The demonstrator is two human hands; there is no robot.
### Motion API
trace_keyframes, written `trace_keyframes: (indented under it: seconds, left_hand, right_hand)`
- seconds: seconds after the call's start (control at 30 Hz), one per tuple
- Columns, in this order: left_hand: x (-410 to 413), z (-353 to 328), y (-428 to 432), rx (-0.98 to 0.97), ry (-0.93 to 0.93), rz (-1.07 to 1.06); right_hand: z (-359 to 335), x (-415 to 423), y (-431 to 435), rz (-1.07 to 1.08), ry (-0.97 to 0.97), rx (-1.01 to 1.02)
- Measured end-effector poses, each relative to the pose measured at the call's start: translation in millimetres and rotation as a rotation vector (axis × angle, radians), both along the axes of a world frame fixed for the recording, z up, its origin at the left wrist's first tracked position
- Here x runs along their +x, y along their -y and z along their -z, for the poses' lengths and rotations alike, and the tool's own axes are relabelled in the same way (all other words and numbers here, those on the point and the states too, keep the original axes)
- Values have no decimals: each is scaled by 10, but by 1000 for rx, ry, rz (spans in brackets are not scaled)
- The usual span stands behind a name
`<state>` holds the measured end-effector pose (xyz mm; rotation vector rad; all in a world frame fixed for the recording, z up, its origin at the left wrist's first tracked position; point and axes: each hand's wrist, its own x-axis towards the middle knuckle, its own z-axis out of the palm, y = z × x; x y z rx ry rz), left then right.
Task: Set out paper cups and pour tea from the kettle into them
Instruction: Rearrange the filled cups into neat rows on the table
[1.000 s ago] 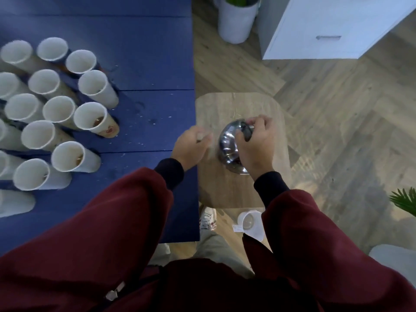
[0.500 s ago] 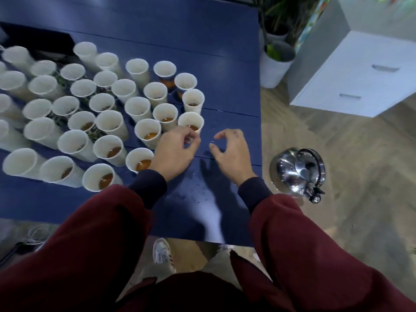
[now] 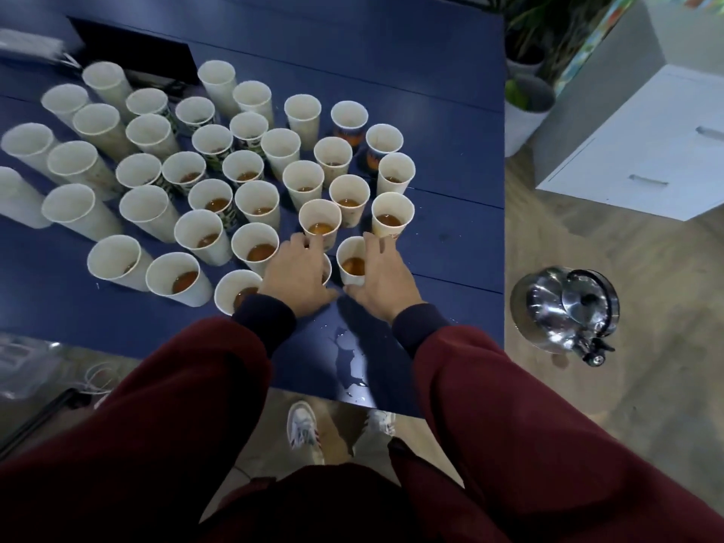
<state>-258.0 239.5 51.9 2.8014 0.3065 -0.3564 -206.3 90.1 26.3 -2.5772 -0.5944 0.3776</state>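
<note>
Several white paper cups (image 3: 250, 197) stand crowded on the blue table (image 3: 431, 72); those nearer me hold amber tea, while the far left ones look empty. My left hand (image 3: 297, 276) wraps a mostly hidden cup (image 3: 327, 268) at the front of the group, its fingertips touching a tea-filled cup (image 3: 319, 225) behind. My right hand (image 3: 386, 280) grips another tea-filled cup (image 3: 352, 262), fingers along its right side and thumb at its base. The shiny steel kettle (image 3: 564, 307) stands apart on a low wooden stool (image 3: 548, 366) to the right of the table.
A puddle of spilled liquid (image 3: 348, 358) lies on the table's near edge between my arms. A white drawer cabinet (image 3: 646, 150) and a potted plant (image 3: 525, 111) stand at the right rear. My shoes (image 3: 301, 429) show below the table edge.
A second ago both hands were at the kettle on the stool. They left it, moved to the table and now close on the two front cups.
</note>
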Motion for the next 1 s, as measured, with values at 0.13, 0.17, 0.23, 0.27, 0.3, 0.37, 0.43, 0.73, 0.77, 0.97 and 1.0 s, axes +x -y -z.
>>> trace_keyframes:
  seconds: [0.13,0.17,0.23,0.27,0.3,0.37,0.43,0.73,0.77,0.97,1.0]
  left_hand:
    - [7,94,-40,5,0,-23]
    - [4,112,-41,14,-3,-27]
    - [4,153,-44,12,6,-31]
    - [5,169,-49,12,18,-32]
    - [6,176,-50,15,25,-32]
    - [1,187,-53,24,37,-21]
    - [-18,195,-50,22,45,-9]
    - [-2,-59,55,-88,107,81]
    - [37,-137,82,-102,118,99]
    - [426,-658,325,-101,175,259]
    - [529,-731,382,-91,194,273]
  right_hand:
    - [-18,40,-69,49,63,-51]
    - [-19,48,-81,55,70,-50]
    - [-10,68,-99,49,55,-26]
    - [-13,69,-106,42,43,-11]
    - [-18,65,-108,35,34,-2]
    - [-32,38,-95,27,25,5]
    - [-47,-15,-64,32,28,13]
    - [-247,-105,438,220,17,104]
    - [-296,-66,535,246,22,99]
    - [-519,448,1075,364,30,33]
    - [-548,570,1136,373,29,33]
